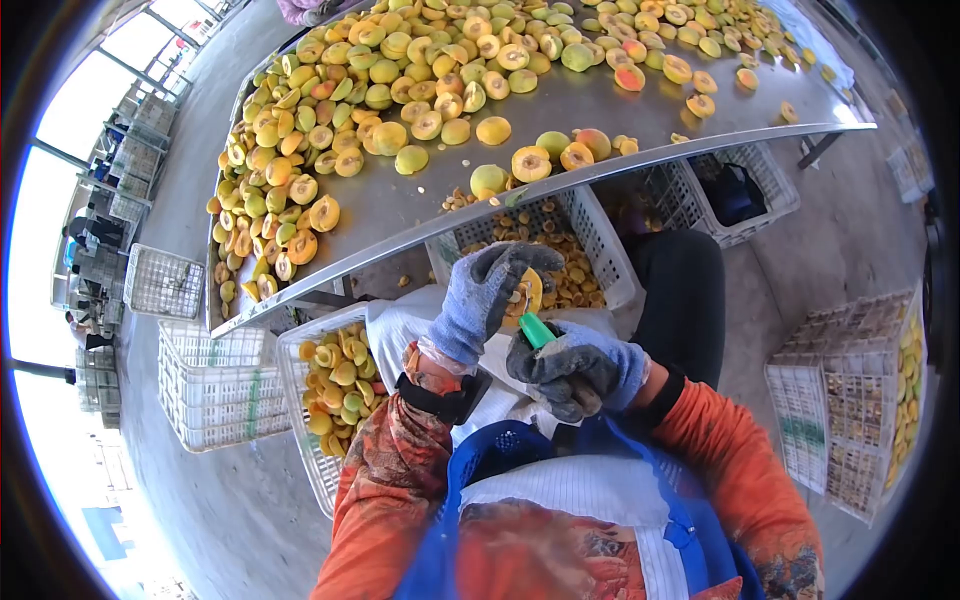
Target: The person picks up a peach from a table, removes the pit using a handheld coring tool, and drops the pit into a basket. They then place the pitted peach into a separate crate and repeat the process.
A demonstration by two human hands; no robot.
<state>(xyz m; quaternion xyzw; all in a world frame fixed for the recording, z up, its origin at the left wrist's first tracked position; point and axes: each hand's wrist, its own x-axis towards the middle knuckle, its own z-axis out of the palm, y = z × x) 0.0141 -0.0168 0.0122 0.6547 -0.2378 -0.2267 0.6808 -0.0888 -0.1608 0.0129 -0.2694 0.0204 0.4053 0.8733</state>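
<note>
My left hand (472, 298), in a blue-grey work glove with a dark coating, pinches a yellow peach half (533, 291) in front of my lap. In my right hand (585, 368), gloved alike, the fingers wrap round a green-handled pitting tool (537, 330). Its metal end points up at the cut side of the fruit; I cannot make out how deep it reaches. Beyond both hands, under the table edge, a white crate (612, 250) contains pits and scraps. Left of my lap, another white crate (300, 385) holds hollowed peach halves.
A metal table (400, 215) stands ahead, heaped with halved peaches (400, 80); its raised edge crosses above my hands. Stacked white crates (215, 385) stand at left, and filled crates (845, 400) at right. Under the table, another crate (765, 205) holds something dark.
</note>
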